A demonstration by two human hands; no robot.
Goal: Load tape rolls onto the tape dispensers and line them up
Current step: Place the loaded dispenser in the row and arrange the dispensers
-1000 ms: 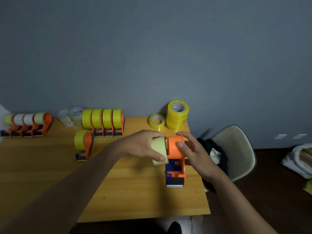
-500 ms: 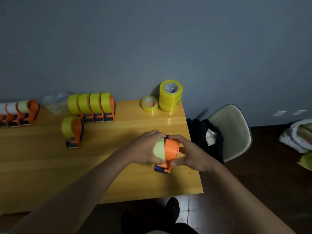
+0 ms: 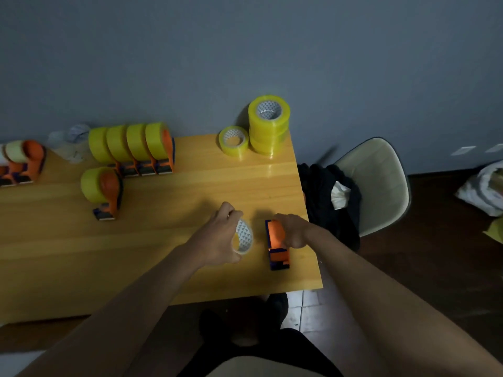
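You are holding a tape roll [image 3: 244, 237] in your left hand [image 3: 217, 238], fingers and thumb curling round its rim, so that its patterned core is facing the dispenser [image 3: 277, 244] just to its right. The roll is apart from that dispenser, with a strip of bare wood showing between them. Your right hand [image 3: 292, 231] is gripping the orange and blue dispenser from its right side, fingers wrapping over its orange top, while it is sitting on the wooden table [image 3: 168, 240] near the right edge.

Further back and to the left, a single loaded dispenser [image 3: 102, 191] is standing alone in front of a row of four loaded dispensers [image 3: 133, 149], all carrying yellow tape. At the far left edge another group of loaded dispensers [image 3: 23, 161] is sitting with paler rolls. Some clear rolls [image 3: 72, 141] are lying between the two groups, too blurred to count. Near the wall, a stack of yellow rolls [image 3: 269, 125] is standing with a single yellow roll [image 3: 233, 139] touching its left side. A pale chair [image 3: 381, 183] with dark cloth [image 3: 324, 197] on it is sitting just past the table's right edge.
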